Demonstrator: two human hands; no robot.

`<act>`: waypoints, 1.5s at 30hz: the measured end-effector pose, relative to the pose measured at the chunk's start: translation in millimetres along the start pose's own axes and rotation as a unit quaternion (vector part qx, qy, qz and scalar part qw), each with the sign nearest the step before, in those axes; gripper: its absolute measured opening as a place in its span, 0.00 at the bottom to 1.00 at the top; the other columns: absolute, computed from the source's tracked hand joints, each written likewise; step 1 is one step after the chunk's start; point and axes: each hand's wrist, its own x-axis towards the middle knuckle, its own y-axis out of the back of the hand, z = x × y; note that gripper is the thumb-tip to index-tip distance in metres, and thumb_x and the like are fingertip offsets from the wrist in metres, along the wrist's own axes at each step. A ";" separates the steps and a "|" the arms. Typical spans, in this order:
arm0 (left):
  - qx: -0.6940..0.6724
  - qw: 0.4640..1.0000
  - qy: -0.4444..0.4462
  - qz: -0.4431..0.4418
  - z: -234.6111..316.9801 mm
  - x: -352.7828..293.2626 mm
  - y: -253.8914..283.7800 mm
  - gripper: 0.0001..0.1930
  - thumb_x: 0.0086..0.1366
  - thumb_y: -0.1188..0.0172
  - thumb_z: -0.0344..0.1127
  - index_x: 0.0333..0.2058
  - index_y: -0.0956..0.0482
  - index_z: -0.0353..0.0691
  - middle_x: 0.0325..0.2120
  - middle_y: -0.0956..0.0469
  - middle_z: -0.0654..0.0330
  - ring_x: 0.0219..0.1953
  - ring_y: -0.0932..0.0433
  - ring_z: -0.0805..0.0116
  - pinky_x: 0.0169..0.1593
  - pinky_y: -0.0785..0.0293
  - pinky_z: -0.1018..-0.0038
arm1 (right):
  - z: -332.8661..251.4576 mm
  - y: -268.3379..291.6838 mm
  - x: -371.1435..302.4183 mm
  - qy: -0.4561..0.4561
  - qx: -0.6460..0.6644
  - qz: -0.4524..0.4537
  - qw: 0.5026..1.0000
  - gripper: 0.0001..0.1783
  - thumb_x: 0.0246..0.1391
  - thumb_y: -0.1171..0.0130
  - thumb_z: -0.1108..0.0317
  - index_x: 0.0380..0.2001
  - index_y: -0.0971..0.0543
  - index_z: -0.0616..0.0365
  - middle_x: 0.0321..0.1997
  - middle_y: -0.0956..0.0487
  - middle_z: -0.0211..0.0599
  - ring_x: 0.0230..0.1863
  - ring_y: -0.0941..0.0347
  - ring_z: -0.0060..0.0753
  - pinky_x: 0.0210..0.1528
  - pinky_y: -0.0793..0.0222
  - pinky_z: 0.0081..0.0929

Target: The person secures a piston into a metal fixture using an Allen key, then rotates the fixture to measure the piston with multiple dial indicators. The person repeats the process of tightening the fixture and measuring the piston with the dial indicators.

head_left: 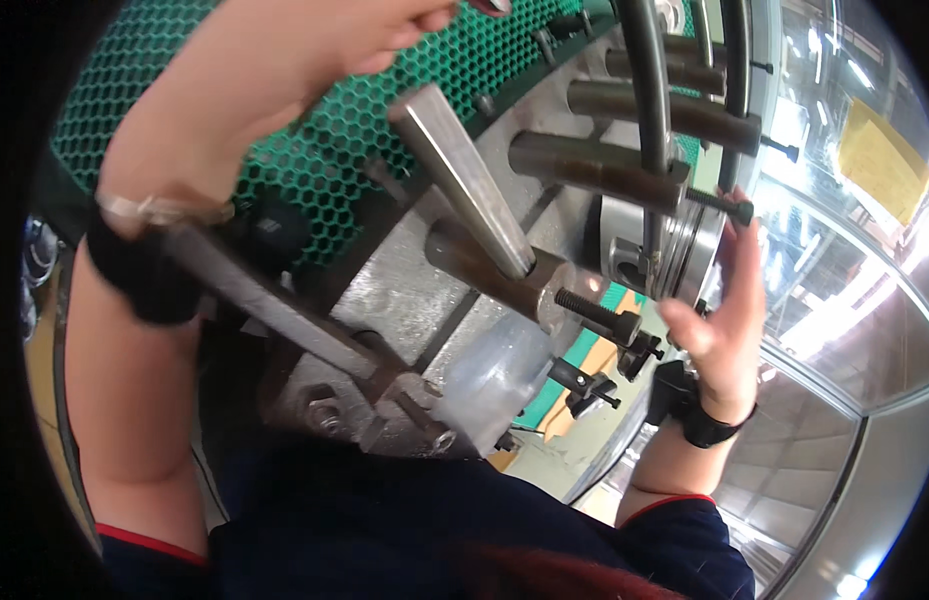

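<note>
My left hand point(389, 30) is raised at the top edge, partly out of view and smeared by motion. Its fingers are curled, and a small shiny dark piece at their tips is cut off, so its kind is unclear. My right hand point(729, 315) is beside a shiny grooved metal piston point(684, 255), thumb and fingers spread around its outer side; whether they touch it is hard to tell. The piston sits by a curved dark steel bar point(646, 100), behind a thick steel cylinder point(599, 170) with a black bolt point(719, 203).
A heavy metal fixture point(404, 270) carries several steel cylinders. A square bar point(464, 180) stands up from one, and a flat bar point(269, 300) passes under my left forearm. Green honeycomb mat point(344, 130) lies behind. Clear panels with metal frames point(814, 375) rise at right.
</note>
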 end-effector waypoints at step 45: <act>-0.082 0.885 0.447 -0.100 64.2 39.7 -1.0 0.14 0.68 0.53 0.36 0.24 0.31 0.35 0.13 0.39 0.67 0.10 0.46 0.80 0.12 0.51 0.81 | -57.1 8.1 172.9 -0.056 0.112 -0.550 0.826 0.14 0.51 0.43 0.73 0.41 0.22 0.67 0.33 0.20 0.34 0.28 0.21 0.22 0.32 0.26 0.17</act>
